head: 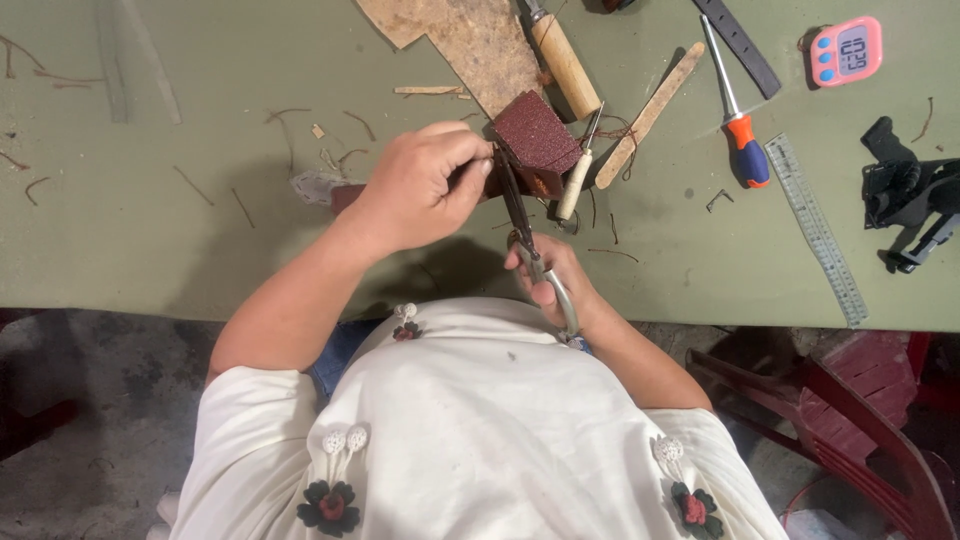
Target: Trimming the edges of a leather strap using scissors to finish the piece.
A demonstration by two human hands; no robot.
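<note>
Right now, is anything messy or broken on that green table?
Yes, a bit messy. Thin brown strands and small wood chips lie scattered over the green table, mostly left of the left hand. A ragged-edged board lies above it. Nothing looks spilled.

One screwdriver (738, 118), one ruler (816, 228), one pink timer (847, 50), one sanding block (535, 143).

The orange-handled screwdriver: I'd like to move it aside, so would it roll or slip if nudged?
The screwdriver would probably roll, since its handle looks rounded and it lies loose on the flat green table. It looks stiff, with a straight metal shaft. It is probably light enough to slide easily.
</note>
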